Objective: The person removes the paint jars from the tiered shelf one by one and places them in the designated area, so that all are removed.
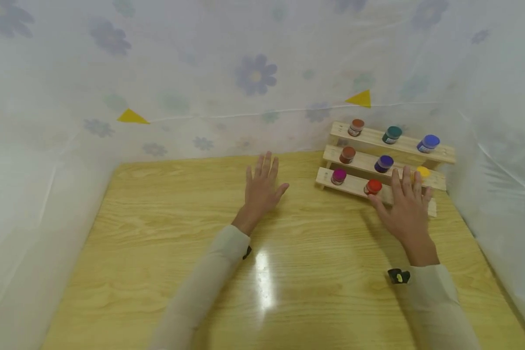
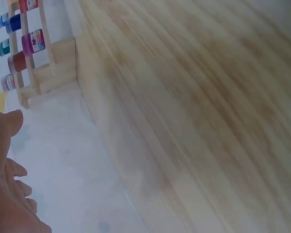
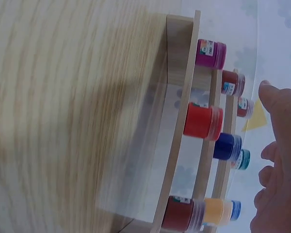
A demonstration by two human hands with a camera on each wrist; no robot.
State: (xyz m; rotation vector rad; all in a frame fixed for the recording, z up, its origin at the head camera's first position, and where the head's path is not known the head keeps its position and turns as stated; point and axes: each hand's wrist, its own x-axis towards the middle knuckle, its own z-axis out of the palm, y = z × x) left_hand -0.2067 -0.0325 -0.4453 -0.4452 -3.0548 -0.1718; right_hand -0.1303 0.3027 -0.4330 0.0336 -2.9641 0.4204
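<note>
My right hand hovers in front of the wooden three-step rack, fingers straight and spread, holding nothing. In the head view it overlaps the rack's lower right end. Small paint jars stand on the steps: a magenta jar, a red jar and a dark red jar on the lowest. The middle step bears a brown jar, a dark blue jar and a yellow jar. Left of the rack, my left hand is over the table with straight fingers and nothing in it.
On the top step are a rust-coloured jar, a green jar and a blue jar. A flower-patterned sheet hangs behind and beside the wooden table. Yellow triangles mark the sheet.
</note>
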